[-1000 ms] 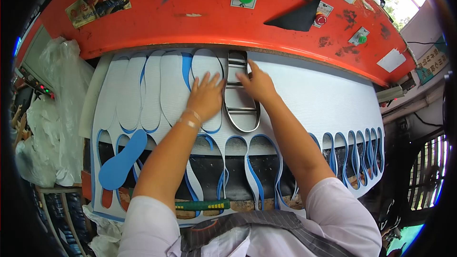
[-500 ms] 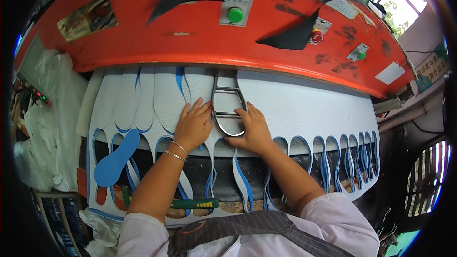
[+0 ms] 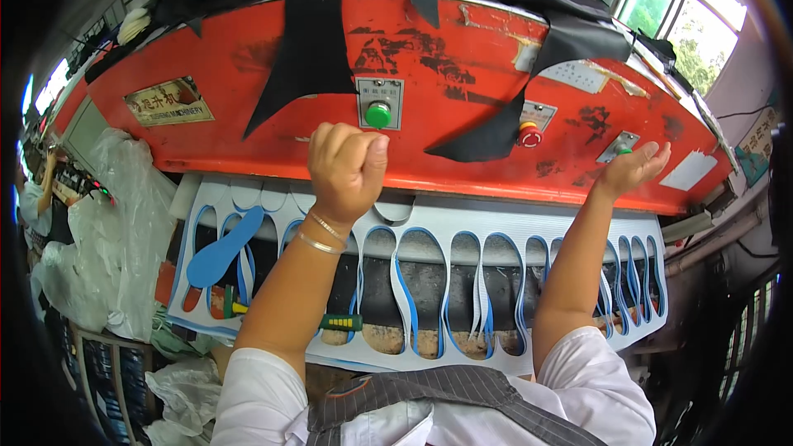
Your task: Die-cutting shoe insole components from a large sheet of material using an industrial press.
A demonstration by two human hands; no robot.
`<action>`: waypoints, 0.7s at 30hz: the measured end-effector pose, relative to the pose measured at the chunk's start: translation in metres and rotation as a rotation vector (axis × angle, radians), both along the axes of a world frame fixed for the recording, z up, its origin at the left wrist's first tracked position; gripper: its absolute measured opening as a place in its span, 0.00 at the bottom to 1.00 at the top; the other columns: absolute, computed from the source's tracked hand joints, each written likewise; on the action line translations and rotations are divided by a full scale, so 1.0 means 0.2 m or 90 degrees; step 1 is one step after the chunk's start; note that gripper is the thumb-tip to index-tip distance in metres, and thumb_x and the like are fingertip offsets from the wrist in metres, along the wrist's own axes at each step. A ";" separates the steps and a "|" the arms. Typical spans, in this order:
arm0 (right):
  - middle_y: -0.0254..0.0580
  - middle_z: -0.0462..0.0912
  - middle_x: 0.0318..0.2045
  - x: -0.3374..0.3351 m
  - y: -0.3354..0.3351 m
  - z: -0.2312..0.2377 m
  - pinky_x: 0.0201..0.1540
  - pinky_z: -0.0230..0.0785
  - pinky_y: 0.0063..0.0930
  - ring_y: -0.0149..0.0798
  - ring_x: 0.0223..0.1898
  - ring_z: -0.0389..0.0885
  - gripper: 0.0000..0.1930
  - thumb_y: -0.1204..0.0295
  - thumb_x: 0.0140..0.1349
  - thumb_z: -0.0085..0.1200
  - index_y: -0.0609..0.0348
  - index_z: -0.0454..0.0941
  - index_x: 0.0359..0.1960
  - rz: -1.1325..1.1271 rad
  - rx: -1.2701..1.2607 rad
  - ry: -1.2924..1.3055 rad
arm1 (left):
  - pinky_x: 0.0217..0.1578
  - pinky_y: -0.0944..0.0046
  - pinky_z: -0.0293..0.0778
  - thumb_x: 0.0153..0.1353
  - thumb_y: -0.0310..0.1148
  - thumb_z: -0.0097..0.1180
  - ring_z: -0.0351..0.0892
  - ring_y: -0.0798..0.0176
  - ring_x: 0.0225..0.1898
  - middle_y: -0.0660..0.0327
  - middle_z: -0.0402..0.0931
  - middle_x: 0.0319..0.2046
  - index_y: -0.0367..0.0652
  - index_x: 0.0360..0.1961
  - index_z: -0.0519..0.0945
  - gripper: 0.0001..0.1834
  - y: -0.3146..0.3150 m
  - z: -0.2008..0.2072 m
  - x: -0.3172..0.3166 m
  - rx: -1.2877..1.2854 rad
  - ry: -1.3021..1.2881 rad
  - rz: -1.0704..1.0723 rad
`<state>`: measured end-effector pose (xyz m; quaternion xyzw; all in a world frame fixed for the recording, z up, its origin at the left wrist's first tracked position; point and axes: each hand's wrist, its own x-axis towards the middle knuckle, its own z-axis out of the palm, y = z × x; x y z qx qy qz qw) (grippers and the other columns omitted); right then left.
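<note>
Raised in front of the red press (image 3: 264, 140), my left hand (image 3: 345, 167) is curled into a fist just below a green push button (image 3: 377, 115). My right hand (image 3: 632, 169), fingers stretched out, is at the other green button (image 3: 624, 149) on the right and covers part of it. The curved metal end of a cutting die (image 3: 395, 215) shows under the press edge; its rest is hidden. It lies on a white, blue-backed foam sheet (image 3: 578, 223) with a row of sole-shaped cutouts along its near side.
A blue insole (image 3: 225, 248) lies on the sheet's left part. A tool with a green and yellow handle (image 3: 340, 322) lies near me, partly behind my left forearm. A red stop button (image 3: 529, 135) sits between the green ones. Black material (image 3: 318, 58) drapes over the press; plastic bags (image 3: 136, 223) hang left.
Both hands have left the cutting die and risen to the press front, left at one button, right out to another. The view has tilted up, and the press now covers most of the die.
</note>
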<state>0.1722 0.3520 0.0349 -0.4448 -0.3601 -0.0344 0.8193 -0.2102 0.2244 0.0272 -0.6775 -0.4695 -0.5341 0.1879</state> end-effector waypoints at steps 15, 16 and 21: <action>0.51 0.82 0.40 -0.36 -0.91 -0.48 0.51 0.69 0.44 0.54 0.44 0.80 0.23 0.50 0.54 0.64 0.59 0.83 0.38 0.775 -0.543 -0.844 | 0.36 0.48 0.74 0.65 0.51 0.48 0.80 0.47 0.35 0.53 0.80 0.32 0.47 0.31 0.85 0.21 -0.63 -0.62 0.17 -0.812 0.072 -0.168; 0.50 0.82 0.40 -0.40 -0.96 -0.50 0.48 0.71 0.44 0.54 0.43 0.80 0.25 0.47 0.54 0.62 0.59 0.83 0.38 0.814 -0.613 -0.859 | 0.37 0.48 0.74 0.65 0.52 0.47 0.80 0.47 0.36 0.53 0.80 0.32 0.46 0.30 0.85 0.23 -0.65 -0.61 0.21 -0.842 0.136 -0.126; 0.50 0.82 0.34 -0.42 -0.99 -0.57 0.40 0.74 0.45 0.53 0.39 0.81 0.31 0.40 0.53 0.58 0.62 0.84 0.31 0.676 -0.619 -0.950 | 0.37 0.48 0.74 0.65 0.49 0.49 0.80 0.46 0.34 0.50 0.80 0.28 0.43 0.25 0.84 0.23 -0.64 -0.65 0.43 -0.732 0.122 -0.028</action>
